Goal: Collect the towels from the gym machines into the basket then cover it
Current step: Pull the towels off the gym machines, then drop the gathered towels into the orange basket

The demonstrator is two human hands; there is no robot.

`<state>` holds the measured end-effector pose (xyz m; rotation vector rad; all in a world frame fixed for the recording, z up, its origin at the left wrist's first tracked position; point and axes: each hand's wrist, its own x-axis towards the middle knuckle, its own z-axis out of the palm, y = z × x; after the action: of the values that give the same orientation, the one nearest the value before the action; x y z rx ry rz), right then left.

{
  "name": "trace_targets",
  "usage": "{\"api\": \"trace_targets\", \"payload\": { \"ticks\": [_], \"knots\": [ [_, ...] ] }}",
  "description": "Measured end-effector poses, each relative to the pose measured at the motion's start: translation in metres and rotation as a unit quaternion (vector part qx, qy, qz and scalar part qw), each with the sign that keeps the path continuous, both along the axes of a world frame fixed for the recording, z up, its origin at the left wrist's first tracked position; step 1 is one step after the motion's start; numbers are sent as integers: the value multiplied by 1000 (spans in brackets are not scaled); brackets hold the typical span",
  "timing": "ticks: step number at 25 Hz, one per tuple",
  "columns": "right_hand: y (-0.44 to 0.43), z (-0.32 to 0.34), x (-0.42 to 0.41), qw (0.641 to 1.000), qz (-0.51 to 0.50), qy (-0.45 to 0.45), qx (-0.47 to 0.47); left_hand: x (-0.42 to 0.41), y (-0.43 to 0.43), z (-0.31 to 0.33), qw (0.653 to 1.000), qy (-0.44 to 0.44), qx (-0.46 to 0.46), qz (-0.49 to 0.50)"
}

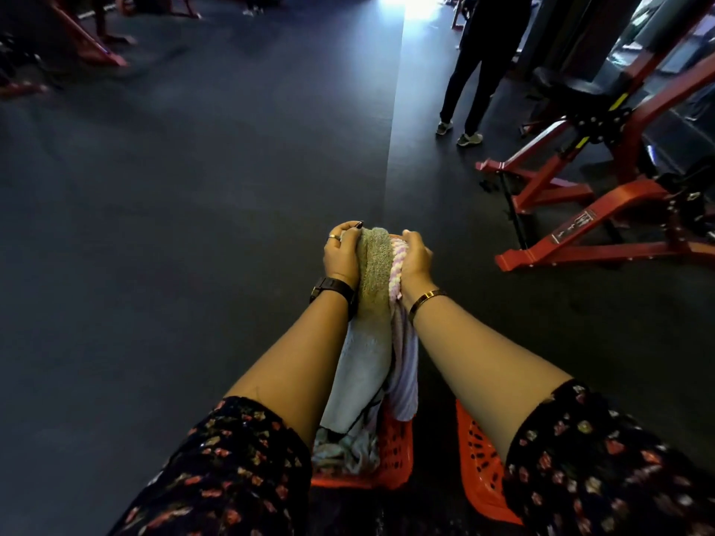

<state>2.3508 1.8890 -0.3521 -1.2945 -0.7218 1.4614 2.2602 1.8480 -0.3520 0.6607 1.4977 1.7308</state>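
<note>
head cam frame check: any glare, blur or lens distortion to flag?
Head view: dim overall, with blown-out glare on the floor at top centre. Head view: the red machines at top left are smeared, while the left hand, right hand and the towels they grip look sharp. Head view: wide-angle stretch enlarges the sleeves at the bottom edge.

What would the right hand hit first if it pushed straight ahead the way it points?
Probably nothing near: the right hand, gripping the towels, points out over open dark floor; the red machine sits off to its right. Depth is hard to judge.
</note>
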Motion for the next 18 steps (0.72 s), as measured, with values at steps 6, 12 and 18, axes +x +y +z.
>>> {"api": "trace_targets", "payload": {
  "ticks": [6, 12, 18],
  "knots": [
    [24, -52, -2, 997, 26, -27, -70, -9, 26, -56, 998, -28, -56, -1],
    [35, -91, -21, 993, 23, -14, -115, -29, 38, -98, 994, -34, -102, -6],
    [34, -156, -27, 982, 11, -24, -186, -34, 40, -163, 983, -29, -178, -19]
  ]
}}
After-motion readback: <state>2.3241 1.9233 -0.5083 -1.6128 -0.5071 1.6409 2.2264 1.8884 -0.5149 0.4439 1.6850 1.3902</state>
